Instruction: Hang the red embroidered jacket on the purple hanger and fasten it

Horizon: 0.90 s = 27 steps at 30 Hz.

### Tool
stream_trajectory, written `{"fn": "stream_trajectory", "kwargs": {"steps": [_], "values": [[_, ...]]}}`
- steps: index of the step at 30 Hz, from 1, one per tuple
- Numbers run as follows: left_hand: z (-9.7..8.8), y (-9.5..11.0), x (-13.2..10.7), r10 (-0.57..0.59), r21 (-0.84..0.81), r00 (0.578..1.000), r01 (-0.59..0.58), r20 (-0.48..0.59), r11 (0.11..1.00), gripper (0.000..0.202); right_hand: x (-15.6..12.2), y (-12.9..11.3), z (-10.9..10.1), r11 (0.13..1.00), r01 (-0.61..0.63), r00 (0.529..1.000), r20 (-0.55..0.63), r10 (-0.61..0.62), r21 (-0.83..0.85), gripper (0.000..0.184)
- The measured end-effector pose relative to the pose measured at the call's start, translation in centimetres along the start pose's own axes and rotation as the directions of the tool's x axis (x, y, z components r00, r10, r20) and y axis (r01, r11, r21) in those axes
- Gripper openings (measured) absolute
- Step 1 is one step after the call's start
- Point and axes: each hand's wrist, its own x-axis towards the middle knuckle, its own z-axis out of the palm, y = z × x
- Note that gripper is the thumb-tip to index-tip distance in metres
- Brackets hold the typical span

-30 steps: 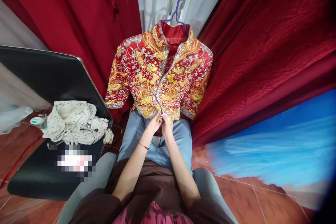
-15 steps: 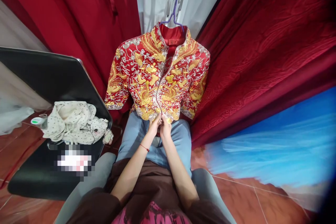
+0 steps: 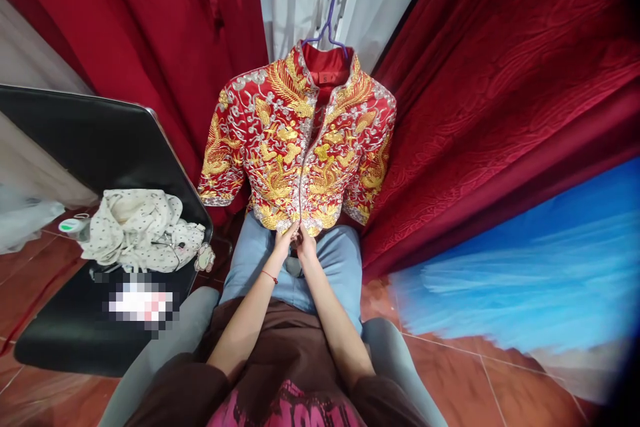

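Observation:
A red jacket point(image 3: 300, 140) thick with gold and silver embroidery hangs on a purple hanger point(image 3: 330, 13) in front of me. Its front edges meet down the middle. My left hand point(image 3: 283, 242), with a red string at the wrist, pinches the bottom hem just left of the front seam. My right hand point(image 3: 305, 245) pinches the hem just right of that seam, touching my left hand. Under the jacket hangs a light blue fabric panel point(image 3: 330, 260).
A black chair point(image 3: 90, 147) at my left holds a crumpled white dotted cloth point(image 3: 135, 227). Red curtains point(image 3: 500, 100) hang on both sides, with a white wall strip behind the hanger. Blue tulle point(image 3: 525, 273) spreads over the red tile floor at right.
The jacket and both hands have shifted slightly left and up in view. My fingers stay closed on the bottom hem at the front seam.

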Motion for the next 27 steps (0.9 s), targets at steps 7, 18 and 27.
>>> {"fn": "stream_trajectory", "kwargs": {"steps": [7, 18, 27], "values": [[-1.5, -0.4, 0.4, 0.043, 0.063, 0.999, -0.044, 0.016, 0.997, 0.052, -0.2, -0.4, 0.2, 0.982, -0.188, 0.980, -0.064, 0.189, 0.026, 0.025], [-2.8, -2.3, 1.5, 0.101, 0.098, 0.995, -0.101, 0.002, 0.990, 0.051, -0.3, -0.2, 0.3, 0.964, -0.262, 0.955, -0.132, 0.266, 0.043, 0.032], [-3.1, -2.7, 1.4, 0.121, 0.134, 0.991, -0.112, -0.057, 0.985, 0.047, -0.7, 0.2, 0.6, 0.925, -0.379, 0.904, -0.204, 0.376, 0.026, 0.031]]}}
